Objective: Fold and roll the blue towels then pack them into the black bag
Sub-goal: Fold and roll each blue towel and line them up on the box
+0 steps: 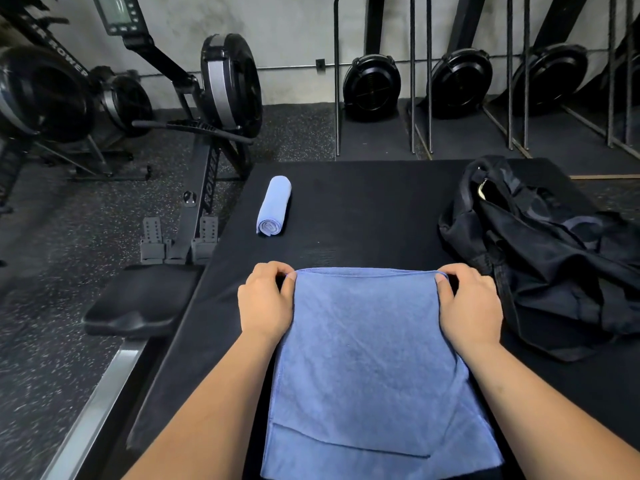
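A blue towel lies folded lengthwise on the black mat, running from the near edge toward the middle. My left hand pinches its far left corner and my right hand pinches its far right corner. A second layer of the towel shows at the near end. A rolled blue towel lies at the far left of the mat, apart from my hands. The black bag sits crumpled at the right of the mat, just beyond my right hand.
A rowing machine with its seat and rail stands close along the mat's left edge. More rowers stand upright in metal racks against the back wall. Speckled rubber floor surrounds the mat.
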The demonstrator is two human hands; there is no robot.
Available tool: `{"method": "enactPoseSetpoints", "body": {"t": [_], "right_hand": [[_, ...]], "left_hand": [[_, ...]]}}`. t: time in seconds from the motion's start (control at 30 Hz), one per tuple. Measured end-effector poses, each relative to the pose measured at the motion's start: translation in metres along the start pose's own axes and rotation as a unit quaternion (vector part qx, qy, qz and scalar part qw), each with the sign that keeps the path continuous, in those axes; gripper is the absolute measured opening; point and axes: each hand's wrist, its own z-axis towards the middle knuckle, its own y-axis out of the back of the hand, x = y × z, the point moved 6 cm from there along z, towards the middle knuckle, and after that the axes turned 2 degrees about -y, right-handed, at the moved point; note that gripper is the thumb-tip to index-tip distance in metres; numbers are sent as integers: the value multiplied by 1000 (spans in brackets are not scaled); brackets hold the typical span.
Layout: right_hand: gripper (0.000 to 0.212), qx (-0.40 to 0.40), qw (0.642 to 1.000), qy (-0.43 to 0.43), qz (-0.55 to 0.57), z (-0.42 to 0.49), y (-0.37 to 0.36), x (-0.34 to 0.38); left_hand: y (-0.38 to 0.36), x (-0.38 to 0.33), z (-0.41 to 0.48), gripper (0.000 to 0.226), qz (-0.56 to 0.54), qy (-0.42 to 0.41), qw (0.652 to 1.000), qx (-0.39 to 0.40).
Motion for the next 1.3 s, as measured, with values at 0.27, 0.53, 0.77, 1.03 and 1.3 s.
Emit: {"method": "enactPoseSetpoints", "body": {"t": [0.27,0.53,0.77,1.03,1.3], "right_hand": [[12,22,992,-34,122,8,4,-14],[22,89,989,17,120,13,41,9],[5,141,971,36,189,11,105,38],[7,140,948,84,274,-11,188,77],[11,120,939,117,300,-24,255,114]], "left_hand": [[5,1,0,5,-105,26,993,43],[49,-18,3,8,-83,-12,992,94],[104,-52,-5,7,-90,-50,992,73],[175,-95,-21,11,-98,-89,990,54],[250,-141,-37,8,-142,-125,982,21]]}}
